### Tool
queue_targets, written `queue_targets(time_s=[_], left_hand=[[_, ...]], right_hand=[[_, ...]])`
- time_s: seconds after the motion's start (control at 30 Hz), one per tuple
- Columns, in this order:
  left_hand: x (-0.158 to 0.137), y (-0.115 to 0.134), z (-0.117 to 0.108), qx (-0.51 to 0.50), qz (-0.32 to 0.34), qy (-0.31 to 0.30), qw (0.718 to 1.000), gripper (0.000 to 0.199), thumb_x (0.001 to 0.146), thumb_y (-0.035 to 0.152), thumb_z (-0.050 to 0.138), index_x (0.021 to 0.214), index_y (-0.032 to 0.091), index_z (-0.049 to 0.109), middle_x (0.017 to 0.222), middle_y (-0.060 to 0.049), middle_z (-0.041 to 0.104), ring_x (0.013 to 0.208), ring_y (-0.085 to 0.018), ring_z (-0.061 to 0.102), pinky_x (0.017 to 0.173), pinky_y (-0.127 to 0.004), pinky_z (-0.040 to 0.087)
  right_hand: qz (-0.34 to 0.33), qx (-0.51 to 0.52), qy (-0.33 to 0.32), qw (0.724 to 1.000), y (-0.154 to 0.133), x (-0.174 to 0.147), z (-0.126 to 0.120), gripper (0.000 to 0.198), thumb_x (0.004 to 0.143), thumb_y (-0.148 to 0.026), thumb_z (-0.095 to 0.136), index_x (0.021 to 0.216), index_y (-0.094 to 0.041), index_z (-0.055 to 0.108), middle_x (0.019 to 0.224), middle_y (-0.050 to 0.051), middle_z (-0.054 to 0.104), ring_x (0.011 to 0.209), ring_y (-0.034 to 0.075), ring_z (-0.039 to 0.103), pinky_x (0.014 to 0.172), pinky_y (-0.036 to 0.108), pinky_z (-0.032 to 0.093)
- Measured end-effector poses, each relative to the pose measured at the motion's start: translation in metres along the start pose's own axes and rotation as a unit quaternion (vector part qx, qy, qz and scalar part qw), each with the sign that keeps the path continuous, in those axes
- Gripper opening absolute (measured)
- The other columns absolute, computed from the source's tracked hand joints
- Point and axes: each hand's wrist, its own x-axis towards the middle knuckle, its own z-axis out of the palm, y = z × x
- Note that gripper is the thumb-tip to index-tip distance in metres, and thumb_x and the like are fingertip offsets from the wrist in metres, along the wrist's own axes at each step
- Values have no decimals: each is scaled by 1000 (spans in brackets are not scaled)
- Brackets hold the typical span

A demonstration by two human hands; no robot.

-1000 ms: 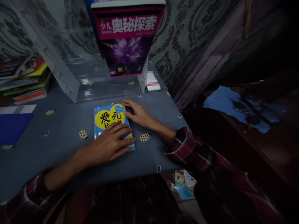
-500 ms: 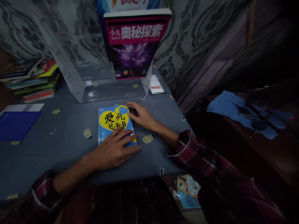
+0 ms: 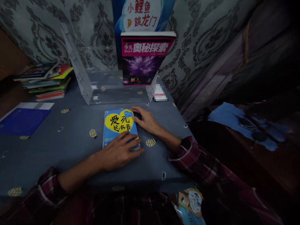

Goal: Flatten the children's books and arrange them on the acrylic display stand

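A small blue and yellow book (image 3: pixel 117 120) lies closed and flat on the table, its cover facing up. My left hand (image 3: pixel 119 151) rests over the lower part of that cover with fingers spread, hiding its bottom edge. Against the upper right edge of the book lies my right hand (image 3: pixel 146 120), fingers stretched out and thumb apart. Behind them stands a clear acrylic book rack (image 3: pixel 79 72). On the rack's right side leans a purple-red book (image 3: pixel 140 67), with a taller blue book (image 3: pixel 145 15) behind it.
A pile of several books (image 3: pixel 48 82) sits at the back left of the table (image 3: pixel 77 156). Nearer lies a dark blue flat item (image 3: pixel 25 120). A blurred white item (image 3: pixel 160 93) is beside the rack. Below the table edge is another book (image 3: pixel 191 203); blue cloth (image 3: pixel 222 117) lies at right.
The view has tilted up and shifted left, so the blue book behind shows more. Both hands keep their places on the small book.
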Motion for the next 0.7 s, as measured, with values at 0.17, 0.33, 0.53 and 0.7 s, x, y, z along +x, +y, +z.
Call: queue_targets(time_s=[0.17, 0.33, 0.53, 0.7], left_hand=[[1, 1, -4, -38, -19, 0, 999, 30, 102, 32, 55, 131, 28, 63, 133, -7, 66, 132, -27, 54, 113, -50, 44], [0, -14, -8, -132, -64, 83, 986, 29, 105, 27, 46, 129, 23, 63, 124, -8, 71, 119, -19, 63, 106, -40, 50], [-23, -66, -6, 12, -305, 167, 938, 30, 103, 28, 42, 121, 19, 65, 116, -12, 71, 108, -26, 64, 96, -45, 53], [-43, -91, 6, 43, -406, 151, 900, 32, 100, 34, 44, 121, 19, 63, 109, -11, 70, 101, -27, 64, 89, -44, 54]], right_hand=[[-12, 3, 2, 1000, 2, 0, 1, 43, 93, -21, 60, 135, -23, 56, 137, 11, 67, 128, 26, 63, 109, 53, 50], [-27, 3, 4, 1000, 3, 0, 2, 40, 93, -22, 59, 133, -20, 58, 136, 14, 68, 128, 26, 63, 110, 51, 49], [-20, -5, -1, 1000, 5, 1, 2, 41, 94, -23, 60, 135, -20, 57, 137, 13, 67, 129, 26, 63, 110, 51, 49], [-20, -7, 0, 1000, 7, 2, 2, 42, 93, -22, 60, 135, -23, 58, 136, 12, 67, 127, 27, 63, 107, 52, 51]])
